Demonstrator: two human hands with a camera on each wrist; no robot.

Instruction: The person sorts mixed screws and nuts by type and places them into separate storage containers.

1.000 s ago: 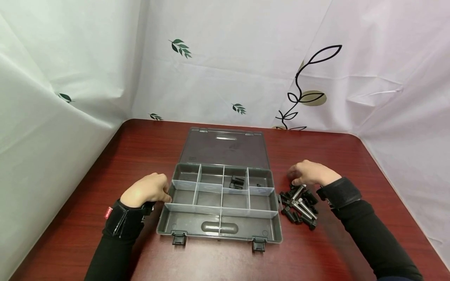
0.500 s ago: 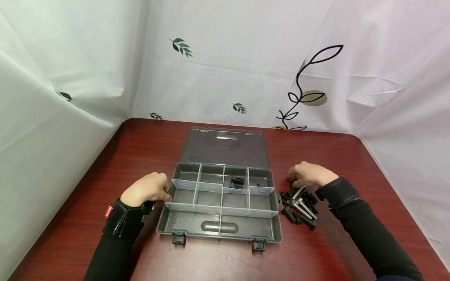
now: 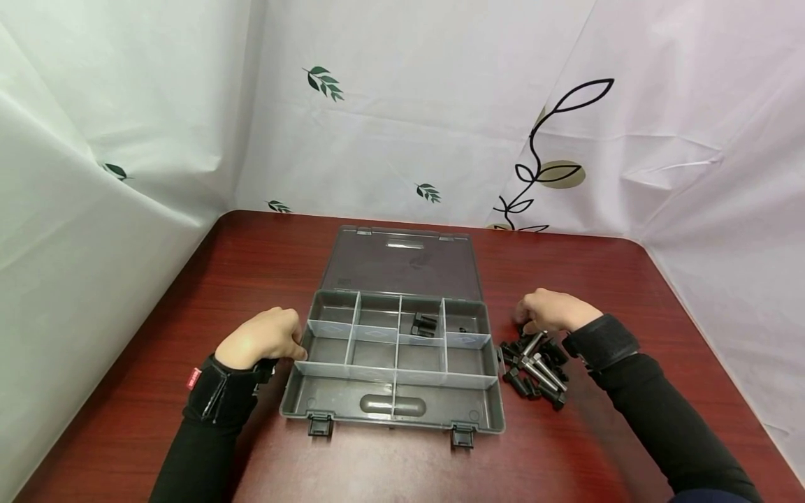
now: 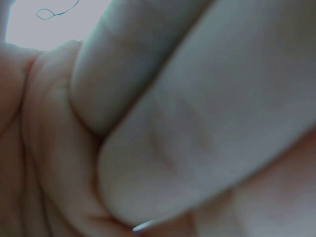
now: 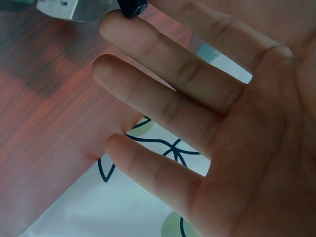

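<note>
A grey compartment box (image 3: 390, 424) lies with its lid (image 3: 402, 262) folded back on the table. My left hand (image 3: 267, 339) is at the box's left wall, thumb and index finger pinching its edge; the left wrist view shows the other fingers curled against the palm. My right hand (image 3: 553, 311) is at the far end of a pile of black and silver bolts (image 3: 534, 367) right of the box. It pinches a black bolt (image 5: 132, 7), mostly hidden by the fingers; the remaining fingers stretch out loosely.
Black bolts (image 3: 424, 325) lie in one back compartment, and a small dark piece (image 3: 462, 330) sits in the back right one. Two latches (image 3: 462, 438) hang at the box's front. Patterned white cloth (image 3: 402, 126) surrounds the reddish table (image 3: 264, 258).
My right hand has shifted very slightly left above the bolts. My left hand and the box stay in place.
</note>
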